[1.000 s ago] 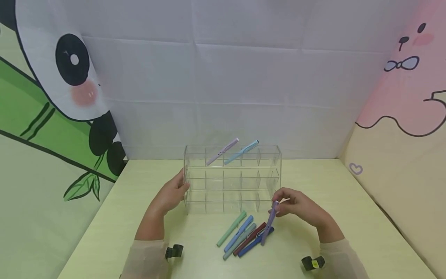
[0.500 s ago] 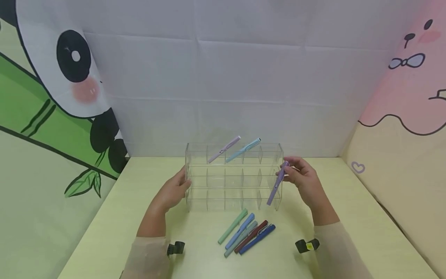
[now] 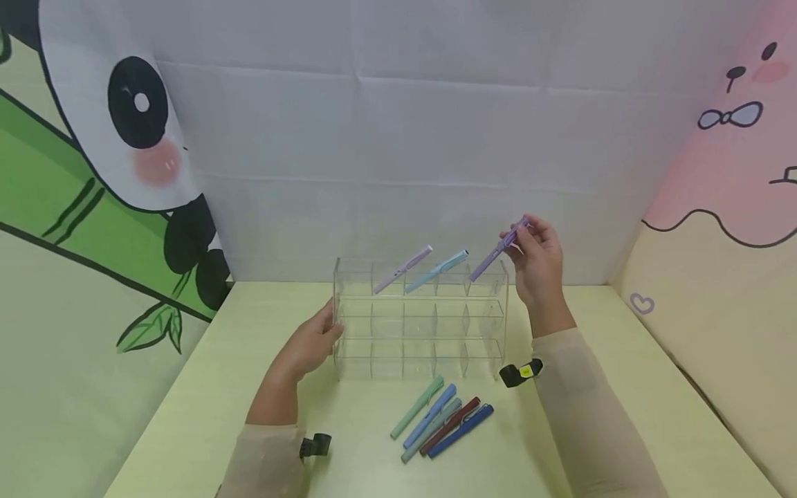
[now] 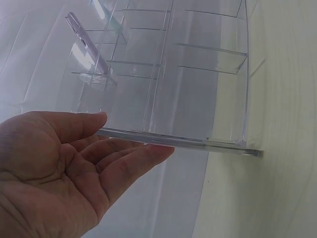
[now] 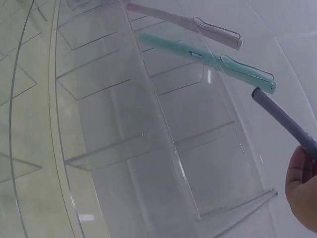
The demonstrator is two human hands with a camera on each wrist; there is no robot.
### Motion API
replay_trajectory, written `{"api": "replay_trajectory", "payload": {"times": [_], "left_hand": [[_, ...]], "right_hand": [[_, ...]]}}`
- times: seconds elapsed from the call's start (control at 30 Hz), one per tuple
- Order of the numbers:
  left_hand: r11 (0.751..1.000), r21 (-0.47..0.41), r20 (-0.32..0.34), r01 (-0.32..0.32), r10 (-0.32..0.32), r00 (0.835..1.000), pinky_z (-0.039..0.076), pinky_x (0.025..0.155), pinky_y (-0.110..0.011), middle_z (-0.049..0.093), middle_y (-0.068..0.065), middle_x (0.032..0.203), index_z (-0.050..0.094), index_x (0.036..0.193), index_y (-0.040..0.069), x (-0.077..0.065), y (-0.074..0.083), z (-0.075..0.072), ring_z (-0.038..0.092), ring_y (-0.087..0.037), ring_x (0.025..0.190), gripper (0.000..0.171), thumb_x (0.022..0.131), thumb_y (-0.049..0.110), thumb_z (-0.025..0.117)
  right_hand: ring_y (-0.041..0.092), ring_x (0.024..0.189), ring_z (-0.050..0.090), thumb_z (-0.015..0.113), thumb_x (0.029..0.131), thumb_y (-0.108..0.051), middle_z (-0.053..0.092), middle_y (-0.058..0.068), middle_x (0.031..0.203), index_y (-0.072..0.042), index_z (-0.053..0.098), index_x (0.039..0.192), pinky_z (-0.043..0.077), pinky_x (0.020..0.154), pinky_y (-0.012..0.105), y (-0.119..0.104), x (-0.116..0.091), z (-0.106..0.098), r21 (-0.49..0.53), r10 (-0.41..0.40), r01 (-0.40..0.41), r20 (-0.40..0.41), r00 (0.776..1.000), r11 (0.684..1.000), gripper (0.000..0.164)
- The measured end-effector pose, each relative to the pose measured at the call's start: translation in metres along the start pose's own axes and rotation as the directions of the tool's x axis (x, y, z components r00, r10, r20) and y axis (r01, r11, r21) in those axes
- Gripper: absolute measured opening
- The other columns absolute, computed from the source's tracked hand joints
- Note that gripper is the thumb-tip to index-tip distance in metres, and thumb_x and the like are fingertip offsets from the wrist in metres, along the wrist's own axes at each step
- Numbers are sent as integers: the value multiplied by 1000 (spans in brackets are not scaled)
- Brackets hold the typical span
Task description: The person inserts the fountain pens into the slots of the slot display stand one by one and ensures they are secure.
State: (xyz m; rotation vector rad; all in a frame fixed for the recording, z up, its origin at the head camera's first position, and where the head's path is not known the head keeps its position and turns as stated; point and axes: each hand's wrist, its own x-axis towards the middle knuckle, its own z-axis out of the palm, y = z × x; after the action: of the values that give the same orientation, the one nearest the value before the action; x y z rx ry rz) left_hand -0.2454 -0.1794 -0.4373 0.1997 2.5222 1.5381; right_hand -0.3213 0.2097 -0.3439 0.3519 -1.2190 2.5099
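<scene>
A clear acrylic pen organizer (image 3: 386, 326) with three tiers of compartments stands upright on the table. My left hand (image 3: 311, 342) pinches its left side panel (image 4: 183, 142) between thumb and fingers. A purple pen (image 3: 492, 259) is pinched near its capped end by my right hand (image 3: 537, 259). The pen's lower end slants down at the top tier's right part; in the right wrist view it stays apart from the dividers. Leaning in the top tier are a lilac pen (image 3: 403, 268) and a light blue pen (image 3: 438, 270), in separate compartments.
In front of the organizer lie several pens side by side: pale green (image 3: 416, 408), blue (image 3: 430, 415), grey-green (image 3: 432, 430), dark red (image 3: 451, 426) and dark blue (image 3: 461, 430). A white cloth backdrop (image 3: 373, 138) hangs behind the table (image 3: 205, 387).
My right hand has carried the purple pen up from beside the loose pens to above the organizer's top right. The left hand keeps its hold on the side panel.
</scene>
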Motion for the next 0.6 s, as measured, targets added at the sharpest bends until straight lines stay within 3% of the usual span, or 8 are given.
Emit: {"api": "replay_trajectory", "payload": {"times": [0.23, 0.4, 0.6], "left_hand": [[1000, 15, -13, -5, 5, 1000, 49, 101, -53, 28, -11, 160, 10, 156, 42, 0, 2, 2, 40, -39, 139, 63, 106, 30, 45], [1000, 24, -17, -19, 19, 1000, 51, 100, -51, 31, -13, 159, 10, 157, 41, 0, 1, 2, 41, -38, 139, 63, 106, 28, 45], [999, 19, -18, -26, 26, 1000, 50, 100, -52, 31, -14, 159, 9, 157, 41, -1, 0, 1, 41, -39, 139, 63, 106, 28, 45]], "right_hand": [[26, 89, 61, 57, 97, -2, 50, 12, 107, -6, 44, 126, 54, 83, 32, 12, 5, 7, 51, -23, 31, -157, 987, 998, 32], [25, 93, 60, 54, 99, -5, 47, 11, 110, -6, 40, 128, 54, 85, 30, 17, 3, 6, 18, -46, 51, -192, 980, 999, 33], [26, 93, 60, 55, 98, -3, 47, 12, 109, -8, 42, 122, 54, 82, 28, 20, 5, 8, 62, -72, 87, -213, 974, 994, 28]]}}
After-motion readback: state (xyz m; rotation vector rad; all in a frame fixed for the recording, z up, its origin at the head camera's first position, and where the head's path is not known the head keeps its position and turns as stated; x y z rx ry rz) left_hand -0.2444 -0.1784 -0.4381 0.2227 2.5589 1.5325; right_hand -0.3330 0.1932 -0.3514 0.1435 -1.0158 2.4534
